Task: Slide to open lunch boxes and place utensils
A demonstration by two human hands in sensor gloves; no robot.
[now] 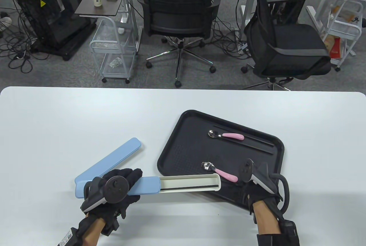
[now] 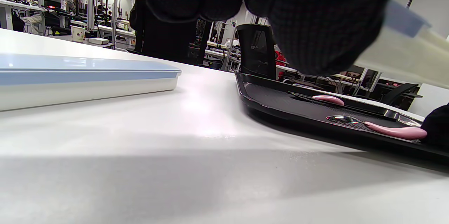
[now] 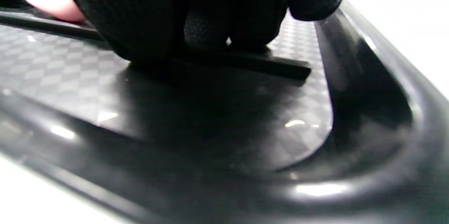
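Two blue-lidded utensil boxes on the white table [image 1: 57,120]: closed box [image 1: 110,160] lying flat, left of the black tray [image 1: 183,120]; open box [image 1: 188,183] gripped by the left hand [image 1: 114,190], lid slid back, white drawer end over the tray's near edge. Two pink-handled spoons [image 1: 226,135] [image 1: 220,171] on tray. Right hand [image 1: 257,188] down on tray, fingers [image 3: 147,24] seemingly pinching black chopsticks [image 3: 266,64]; grasp unclear.

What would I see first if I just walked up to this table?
A big black tray on the white table, with two pink-handled spoons on it. Beside it the left hand holds a blue box slid open, its white drawer poking out over the tray.
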